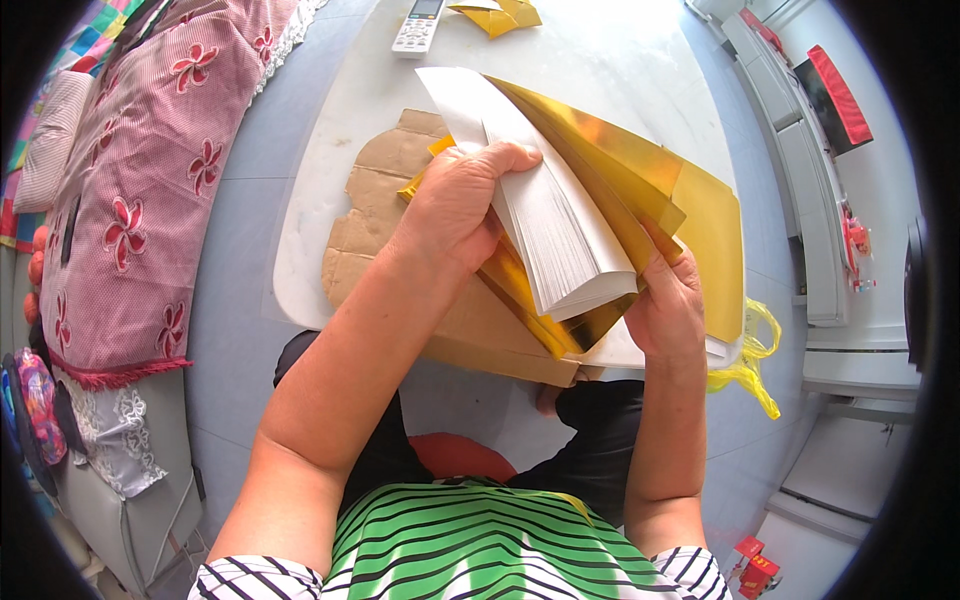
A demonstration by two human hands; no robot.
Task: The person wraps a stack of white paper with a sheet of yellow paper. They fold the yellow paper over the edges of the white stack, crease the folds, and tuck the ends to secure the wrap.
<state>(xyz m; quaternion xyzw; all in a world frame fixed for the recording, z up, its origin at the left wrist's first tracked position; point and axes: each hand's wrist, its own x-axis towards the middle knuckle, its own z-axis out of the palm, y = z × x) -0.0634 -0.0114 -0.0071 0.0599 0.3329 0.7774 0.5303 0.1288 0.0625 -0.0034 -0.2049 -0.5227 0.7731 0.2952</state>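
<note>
A thick, bent stack of paper sheets, white on the side facing me, is gripped near its left edge by my left hand, thumb on top. Shiny gold sheets fan out behind and to the right of it. My right hand pinches the lower right edge of the gold sheets between thumb and fingers. Under both hands lies a flattened piece of brown cardboard on the white marble-look table. More gold paper rests at the table's right side, partly behind my right hand.
Beyond the stack are a white remote control and folded gold paper. A yellow plastic bag hangs by the right table edge. To the left stands a sofa with a pink flowered cover. Grey cabinets line the right.
</note>
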